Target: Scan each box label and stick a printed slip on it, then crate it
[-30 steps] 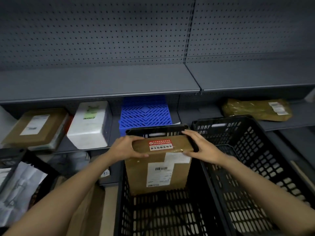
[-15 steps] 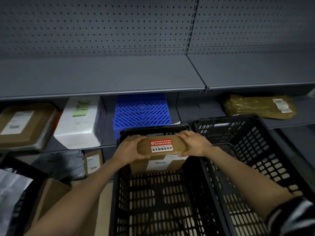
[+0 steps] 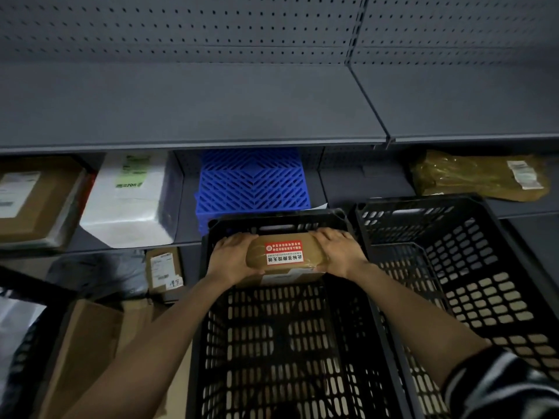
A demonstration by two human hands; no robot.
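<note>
A brown cardboard box (image 3: 286, 255) with a red and white sticker on its top stands on edge at the far end of a black slatted crate (image 3: 272, 343). A white shipping label shows on its near face, mostly below the crate's floor line of sight. My left hand (image 3: 231, 257) grips the box's left end with fingers curled over the top. My right hand (image 3: 338, 251) grips its right end the same way.
A second black crate (image 3: 472, 282) sits just right. On the shelf behind lie a blue plastic crate (image 3: 252, 184), a white parcel (image 3: 130, 201), a brown box (image 3: 33, 201) and a tan bagged parcel (image 3: 478, 175). More boxes (image 3: 165, 272) and cartons are low at left.
Both hands have lowered the box deeper into the crate, against its far wall; less of its front label shows. The camera has leaned forward.
</note>
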